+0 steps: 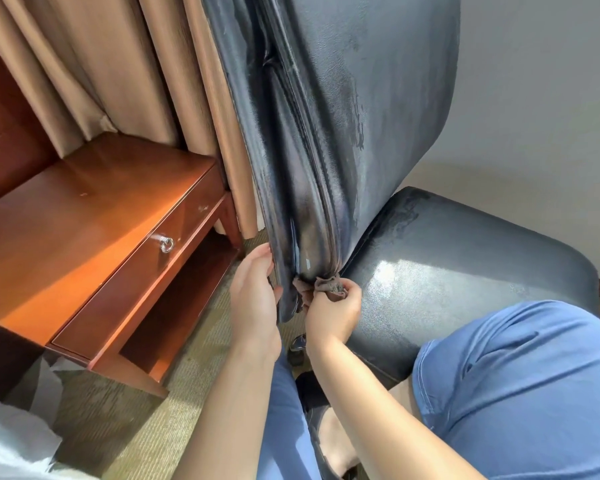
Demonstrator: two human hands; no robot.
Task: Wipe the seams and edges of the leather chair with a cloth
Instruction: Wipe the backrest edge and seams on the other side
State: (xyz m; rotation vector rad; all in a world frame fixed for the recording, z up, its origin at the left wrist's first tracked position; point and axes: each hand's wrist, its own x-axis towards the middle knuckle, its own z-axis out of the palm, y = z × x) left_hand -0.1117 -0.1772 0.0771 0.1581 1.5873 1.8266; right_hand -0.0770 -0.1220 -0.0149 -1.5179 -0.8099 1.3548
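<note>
cloth (pixel 328 289) pinched in right hand (pixel 333 311), at chair (pixel 361 98) seam

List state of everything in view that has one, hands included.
left hand: grips backrest edge
right hand: pinches cloth
cloth: bunched, pressed at the bottom of backrest seam
backrest: upright, streaked
seat: streaked, knee resting on it
drawer: partly open
curtain: drawn

Wooden nightstand (pixel 94 216), tan curtain (pixel 118 71), possibly carpet (pixel 146 427).
</note>
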